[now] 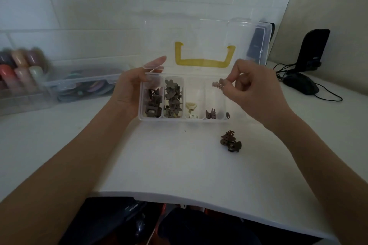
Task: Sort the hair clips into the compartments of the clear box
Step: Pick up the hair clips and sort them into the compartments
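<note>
The clear box (173, 119) stands on the white table with its lid (207, 32) raised, yellow handle showing. My left hand (131, 87) holds the box's left end, thumb over the rim. My right hand (253, 89) pinches a small pinkish-brown claw clip (218, 84) above the fourth compartment. Dark brown clips (152, 103) fill the first compartment, grey-green flower clips (173, 97) the second, a cream clip (191, 107) the third, and a brown clip (211, 114) lies in the fourth. Two dark brown claw clips (231, 141) lie on the table in front of the box.
Another clear container (79, 85) with coloured items stands at the left, beside blurred rolls (20, 65). A black mouse (301, 84) with its cable and a black stand (312, 49) sit at the right. The table's front edge (199, 203) runs close to me.
</note>
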{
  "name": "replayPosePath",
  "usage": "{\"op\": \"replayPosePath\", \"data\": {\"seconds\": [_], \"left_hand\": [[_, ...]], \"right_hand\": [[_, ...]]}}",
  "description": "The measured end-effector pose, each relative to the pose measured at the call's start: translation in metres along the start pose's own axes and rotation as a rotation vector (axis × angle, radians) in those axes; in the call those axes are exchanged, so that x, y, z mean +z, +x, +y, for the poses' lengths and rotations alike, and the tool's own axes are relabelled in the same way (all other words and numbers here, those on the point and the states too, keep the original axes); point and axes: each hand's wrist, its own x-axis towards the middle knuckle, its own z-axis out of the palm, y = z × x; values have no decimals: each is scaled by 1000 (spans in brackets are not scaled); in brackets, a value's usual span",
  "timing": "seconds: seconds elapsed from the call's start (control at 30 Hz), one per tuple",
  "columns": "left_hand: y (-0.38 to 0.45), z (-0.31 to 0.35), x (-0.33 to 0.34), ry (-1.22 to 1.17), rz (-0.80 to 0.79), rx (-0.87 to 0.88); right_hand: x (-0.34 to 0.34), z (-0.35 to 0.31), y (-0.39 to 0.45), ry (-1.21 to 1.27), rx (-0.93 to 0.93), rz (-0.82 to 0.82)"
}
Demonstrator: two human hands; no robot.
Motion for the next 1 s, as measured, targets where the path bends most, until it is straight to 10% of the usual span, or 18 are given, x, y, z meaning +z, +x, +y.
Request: {"op": "replayPosePath", "data": {"seconds": [0.43, 1.0], "left_hand": [[0, -2, 3, 24, -63, -14], [-1, -4, 3, -9, -20, -17]], "right_hand": [[15, 1, -8, -505, -16, -21], [-2, -4, -3, -200, -68, -179]]}}
